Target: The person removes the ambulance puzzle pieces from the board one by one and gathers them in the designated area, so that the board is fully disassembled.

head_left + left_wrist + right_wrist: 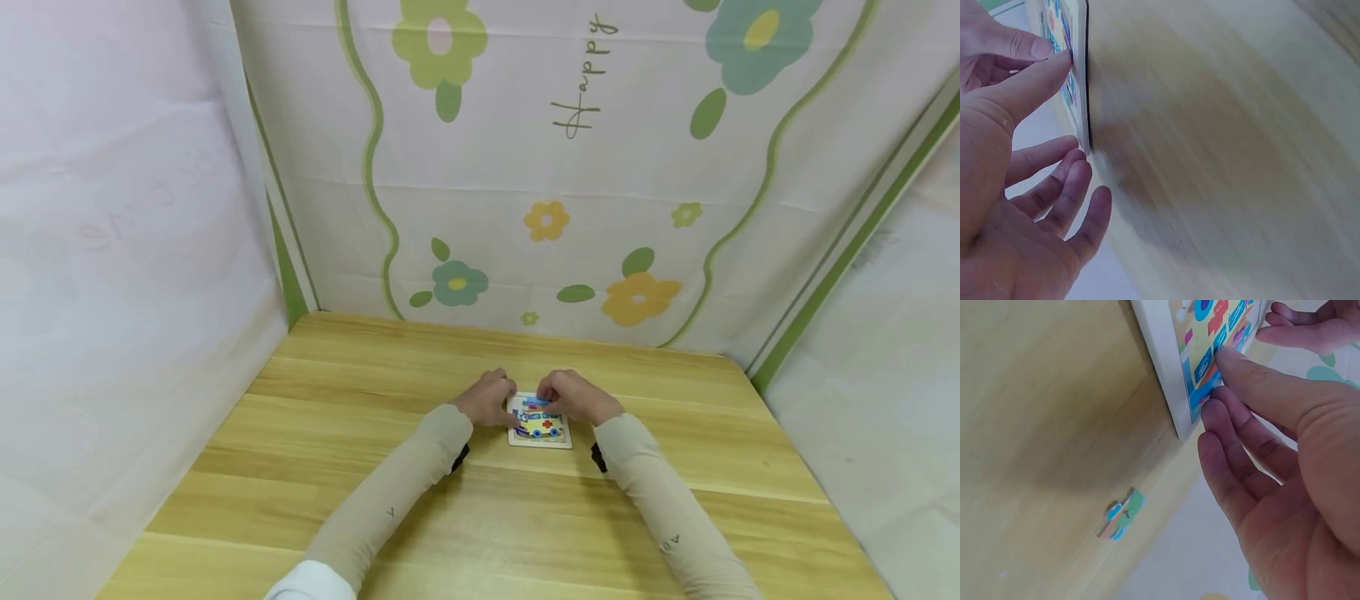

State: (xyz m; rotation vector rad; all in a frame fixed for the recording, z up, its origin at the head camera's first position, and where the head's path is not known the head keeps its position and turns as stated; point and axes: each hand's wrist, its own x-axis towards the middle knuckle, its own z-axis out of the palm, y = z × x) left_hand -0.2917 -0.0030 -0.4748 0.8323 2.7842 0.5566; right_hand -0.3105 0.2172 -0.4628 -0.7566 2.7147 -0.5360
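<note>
A small jigsaw puzzle (542, 427) with an ambulance picture lies in a pale frame on the table. My left hand (489, 400) is at its left side, the thumb tip touching the frame's edge and the loosely bent fingers (1066, 200) by the far corner. From the upper right my right hand (576, 397) reaches over the puzzle, thumb and fingertips pinching a blue puzzle piece (532, 402) at the picture's top. In the right wrist view, the right thumb lies over the picture, with the other fingers curled beside the frame (1161, 359).
A loose green puzzle piece (1124, 515) with blue round shapes lies on the wooden table (360, 400) beyond the right hand, as the right wrist view shows. A flowered cloth (510, 167) hangs behind the table, and pale cloth walls (127, 250) stand at both sides.
</note>
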